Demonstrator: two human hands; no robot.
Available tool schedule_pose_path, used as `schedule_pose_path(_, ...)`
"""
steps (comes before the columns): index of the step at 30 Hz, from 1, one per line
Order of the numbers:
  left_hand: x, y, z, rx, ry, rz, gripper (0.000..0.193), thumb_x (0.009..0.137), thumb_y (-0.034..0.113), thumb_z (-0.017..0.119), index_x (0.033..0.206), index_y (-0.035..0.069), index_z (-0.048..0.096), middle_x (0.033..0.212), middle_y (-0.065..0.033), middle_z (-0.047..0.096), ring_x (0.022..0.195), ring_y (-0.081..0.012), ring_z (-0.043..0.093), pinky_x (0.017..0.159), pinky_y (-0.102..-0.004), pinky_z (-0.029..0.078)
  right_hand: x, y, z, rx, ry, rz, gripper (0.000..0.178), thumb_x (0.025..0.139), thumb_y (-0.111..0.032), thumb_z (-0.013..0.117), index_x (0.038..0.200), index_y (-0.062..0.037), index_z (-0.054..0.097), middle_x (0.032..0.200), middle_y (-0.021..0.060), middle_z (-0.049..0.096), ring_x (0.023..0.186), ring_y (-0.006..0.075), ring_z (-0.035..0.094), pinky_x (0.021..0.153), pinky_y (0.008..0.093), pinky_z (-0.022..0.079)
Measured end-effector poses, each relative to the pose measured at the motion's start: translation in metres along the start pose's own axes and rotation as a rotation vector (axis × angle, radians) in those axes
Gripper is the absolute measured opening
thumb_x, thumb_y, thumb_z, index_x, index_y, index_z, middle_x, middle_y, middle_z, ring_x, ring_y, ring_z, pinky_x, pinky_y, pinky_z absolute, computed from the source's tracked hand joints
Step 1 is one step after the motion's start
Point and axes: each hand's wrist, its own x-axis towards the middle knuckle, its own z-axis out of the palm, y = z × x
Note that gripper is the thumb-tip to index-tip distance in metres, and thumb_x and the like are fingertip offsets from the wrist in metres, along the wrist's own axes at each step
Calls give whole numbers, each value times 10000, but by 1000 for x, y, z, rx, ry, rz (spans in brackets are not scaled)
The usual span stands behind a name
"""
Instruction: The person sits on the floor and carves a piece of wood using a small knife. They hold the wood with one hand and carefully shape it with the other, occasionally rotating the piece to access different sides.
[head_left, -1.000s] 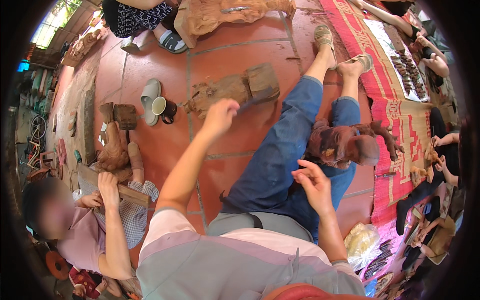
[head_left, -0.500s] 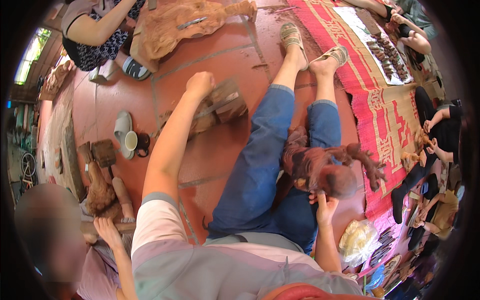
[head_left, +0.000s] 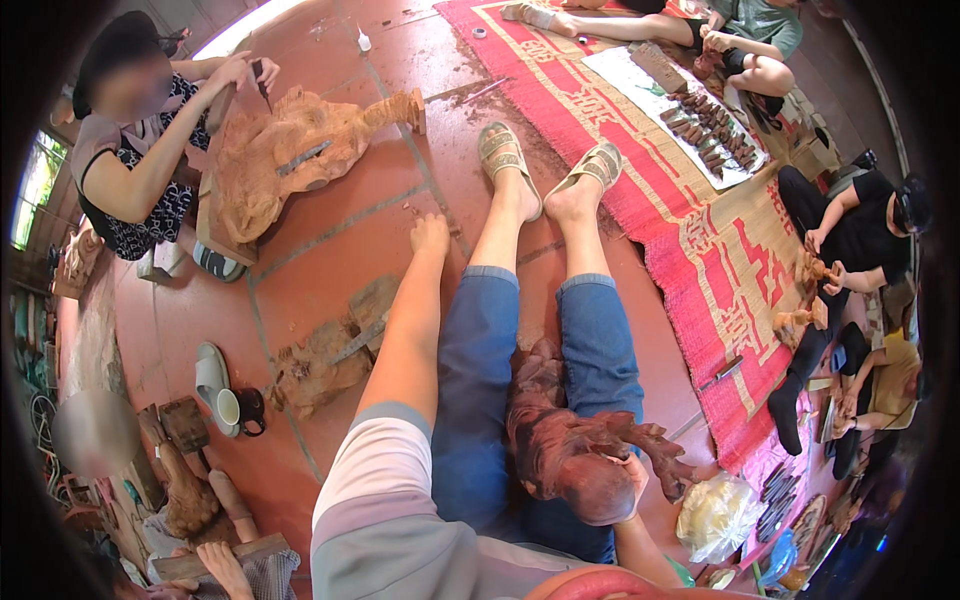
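A dark reddish-brown carved wooden figure (head_left: pixel 545 430) lies between my thighs, its smooth rounded head (head_left: pixel 598 490) toward me and a branching carved part (head_left: pixel 660 450) sticking out to the right. My right hand (head_left: pixel 636 482) is closed around the side of that head, with some of its fingers hidden behind the wood. My left hand (head_left: pixel 430 236) reaches far forward, low over the tiled floor, beside my left shin. Its fingers point away and are too small to read. A small wood chip (head_left: pixel 455 231) lies close to it.
Rough wood pieces (head_left: pixel 325 365) lie left of my leg. A slipper (head_left: pixel 212 385), a cup (head_left: pixel 229 406) and a mallet (head_left: pixel 184 424) are farther left. A red mat (head_left: pixel 690 330) with carved pieces on white paper spreads right. A plastic bag (head_left: pixel 717 517) sits nearby. Other people carve around me.
My left arm has swung forward, taking the hand from above the wood pieces to near my shin. The view has shifted, and my right hand still grips the carved figure's head.
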Motion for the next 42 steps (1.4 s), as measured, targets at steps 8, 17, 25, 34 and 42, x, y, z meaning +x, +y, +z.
schedule_pose_path(8, -86, -2, -82, -1313, 153, 33, 201, 900, 159, 609, 1069, 68, 549, 877, -19, 594, 746, -91, 565, 594, -241, 474, 15, 35, -6, -69, 8, -293, 136, 931, -115, 559, 982, 7, 589, 801, 39, 615, 679, 84, 553, 616, 213, 441)
schedule_pose_path(17, -421, 41, -233, -1405, 338, 421, 162, 863, 41, 626, 1018, 45, 582, 937, -55, 588, 824, -126, 581, 698, -257, 468, -33, 20, 10, 92, -450, -271, 276, 961, -185, 516, 1100, 44, 583, 976, 162, 643, 830, 205, 623, 765, 319, 509)
schedule_pose_path(25, -487, 83, -204, -1403, 314, 469, 153, 773, 26, 681, 855, 50, 554, 816, -71, 572, 734, -205, 581, 635, -305, 472, -68, -27, 65, 331, -542, -287, 463, 1009, -301, 406, 1320, 41, 403, 1363, 224, 444, 1170, 262, 497, 988, 393, 406)
schedule_pose_path(34, -453, 104, -251, -988, 751, 546, 669, 653, 168, 772, 1237, 73, 458, 1153, -147, 504, 1091, -358, 472, 998, -454, 320, -45, -44, 10, 329, -270, -358, 357, 1016, -309, 420, 1206, -11, 472, 875, 10, 488, 744, 69, 450, 589, 180, 366)
schedule_pose_path(42, -382, 147, -234, -1105, 361, 507, 693, 631, 272, 805, 1204, 25, 503, 1164, -162, 495, 1105, -271, 483, 951, -388, 406, -41, -58, -3, 34, 172, -250, 331, 910, -215, 563, 1205, -85, 486, 879, -2, 536, 675, 57, 469, 572, 195, 416)
